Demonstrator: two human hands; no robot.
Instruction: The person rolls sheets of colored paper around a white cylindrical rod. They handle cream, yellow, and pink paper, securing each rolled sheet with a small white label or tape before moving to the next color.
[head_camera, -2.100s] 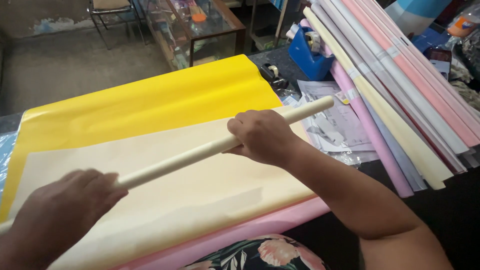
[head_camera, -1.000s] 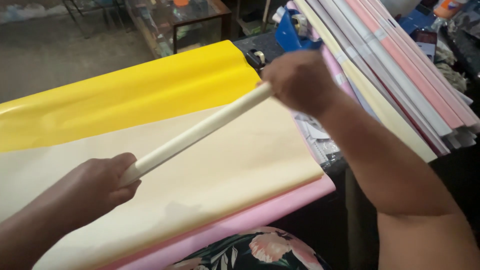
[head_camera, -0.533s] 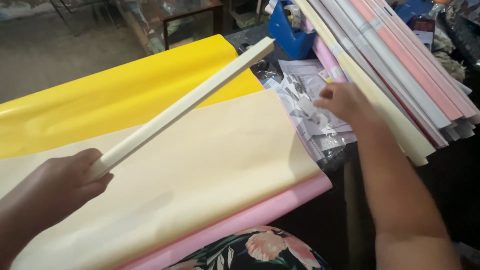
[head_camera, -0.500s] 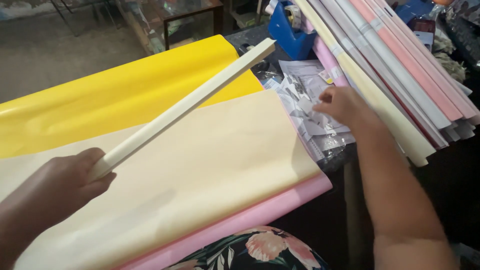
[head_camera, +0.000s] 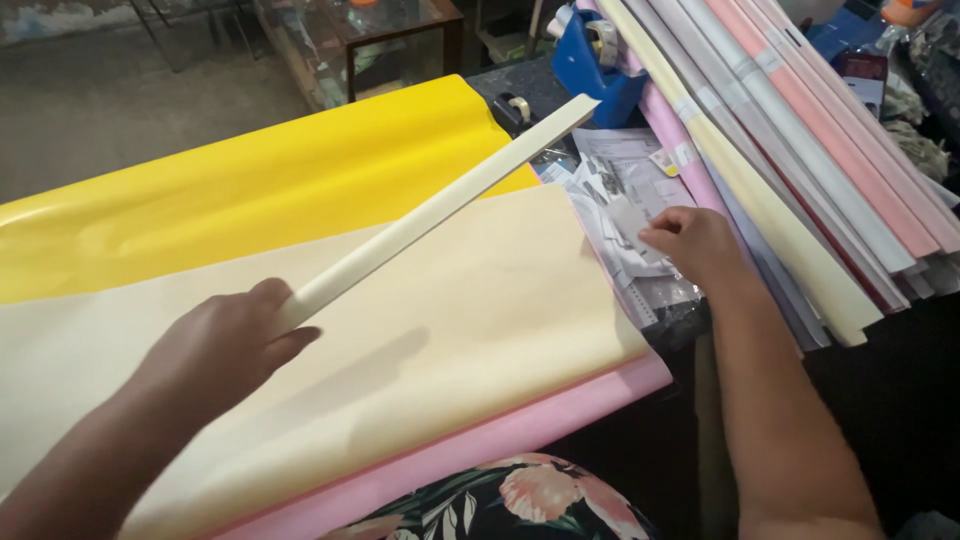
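left hand (head_camera: 225, 345): fingers wrapped round near end of cream roll (head_camera: 435, 205), held slanted above cream sheet (head_camera: 400, 330)
right hand (head_camera: 695, 245): on paper stack (head_camera: 625, 195), fingertips seem to pinch a slip; blurry
under: yellow sheet (head_camera: 250, 190), pink sheet (head_camera: 520, 435)
right: rolls (head_camera: 790, 130)

Your left hand (head_camera: 225, 345) gripped the near end of a rolled paper tube (head_camera: 440, 205), which slanted up and away to the right above the spread sheets (head_camera: 470, 310). Those sheets lay overlapped on the table, one behind another. Right of them sat a pile of loose papers (head_camera: 625, 205), and your right hand (head_camera: 695, 245) rested on it. Further right lay a stack of paper rolls (head_camera: 800, 170), running from near right to far left. Behind the papers stood a tape dispenser (head_camera: 590, 60).
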